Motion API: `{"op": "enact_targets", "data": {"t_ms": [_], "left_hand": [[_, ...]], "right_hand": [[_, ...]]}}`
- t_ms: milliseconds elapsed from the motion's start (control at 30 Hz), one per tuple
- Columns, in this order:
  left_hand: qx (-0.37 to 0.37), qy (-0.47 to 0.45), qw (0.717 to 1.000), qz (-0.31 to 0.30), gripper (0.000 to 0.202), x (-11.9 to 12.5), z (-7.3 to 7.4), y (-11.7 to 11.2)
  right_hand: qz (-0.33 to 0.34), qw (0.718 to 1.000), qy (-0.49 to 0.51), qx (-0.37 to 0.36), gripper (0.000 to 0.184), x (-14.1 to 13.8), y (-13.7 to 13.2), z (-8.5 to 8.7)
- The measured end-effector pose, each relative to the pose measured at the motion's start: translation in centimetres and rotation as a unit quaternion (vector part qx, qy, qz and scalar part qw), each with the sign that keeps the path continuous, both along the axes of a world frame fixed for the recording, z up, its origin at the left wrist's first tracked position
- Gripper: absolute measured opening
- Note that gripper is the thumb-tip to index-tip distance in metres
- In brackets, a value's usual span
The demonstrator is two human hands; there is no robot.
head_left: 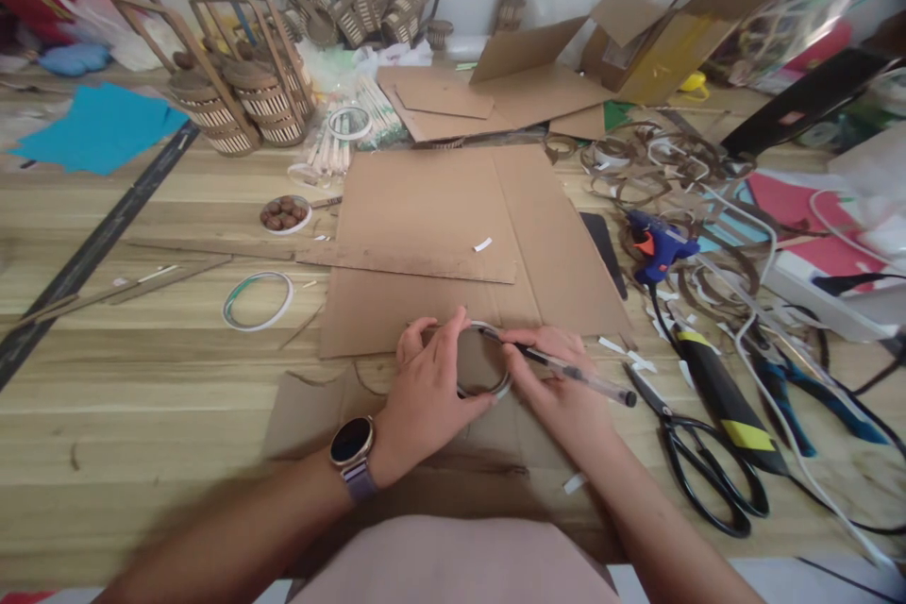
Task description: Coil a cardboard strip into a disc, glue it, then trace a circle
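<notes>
My left hand (428,387), with a watch (352,442) on its wrist, has its thumb and fingers around a pale ring (505,386), perhaps a roll of tape. The ring lies flat over a small brown cardboard piece (311,415) near the table's front edge. In my right hand (566,396) is a clear-barrelled pen (584,378), its tip at the ring's upper right inner edge. Curved cuts show along the small piece's top edge. Just beyond lies a large cardboard sheet (431,198) with a long flat strip (403,262) across it.
To the right lie black-handled scissors (697,467), a blue glue gun (662,250), a black-yellow tool (729,396), pliers (785,387) and cables. Left are another ring (258,301) and a dish of brown balls (285,214). Small bamboo lanterns (237,99) stand behind.
</notes>
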State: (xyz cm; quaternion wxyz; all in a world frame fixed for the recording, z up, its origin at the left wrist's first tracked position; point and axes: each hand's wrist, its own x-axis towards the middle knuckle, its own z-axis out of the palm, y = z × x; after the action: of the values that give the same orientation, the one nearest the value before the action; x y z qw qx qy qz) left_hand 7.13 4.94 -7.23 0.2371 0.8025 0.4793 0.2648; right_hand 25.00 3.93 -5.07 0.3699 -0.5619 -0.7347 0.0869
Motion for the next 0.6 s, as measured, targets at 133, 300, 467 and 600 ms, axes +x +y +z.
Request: {"op": "enact_targets", "data": {"t_ms": [133, 300, 467, 600], "left_hand": [[0.001, -0.001, 1.000, -0.001, 0.102, 0.0, -0.1, 0.0], [0.000, -0.002, 1.000, 0.001, 0.100, 0.0, -0.1, 0.0], [-0.010, 0.001, 1.000, 0.005, 0.102, 0.0, 0.0, 0.0], [0.003, 0.001, 1.000, 0.002, 0.103, 0.0, -0.1, 0.0]], "right_hand": [[0.049, 0.998, 0.033, 0.007, 0.007, -0.8, 0.1, -0.2], [0.054, 0.998, 0.031, -0.003, 0.008, -0.7, 0.3, -0.6], [-0.010, 1.000, -0.013, 0.007, 0.012, 0.4, 0.1, -0.3], [0.005, 1.000, 0.003, -0.004, 0.010, 0.2, -0.1, -0.1]]}}
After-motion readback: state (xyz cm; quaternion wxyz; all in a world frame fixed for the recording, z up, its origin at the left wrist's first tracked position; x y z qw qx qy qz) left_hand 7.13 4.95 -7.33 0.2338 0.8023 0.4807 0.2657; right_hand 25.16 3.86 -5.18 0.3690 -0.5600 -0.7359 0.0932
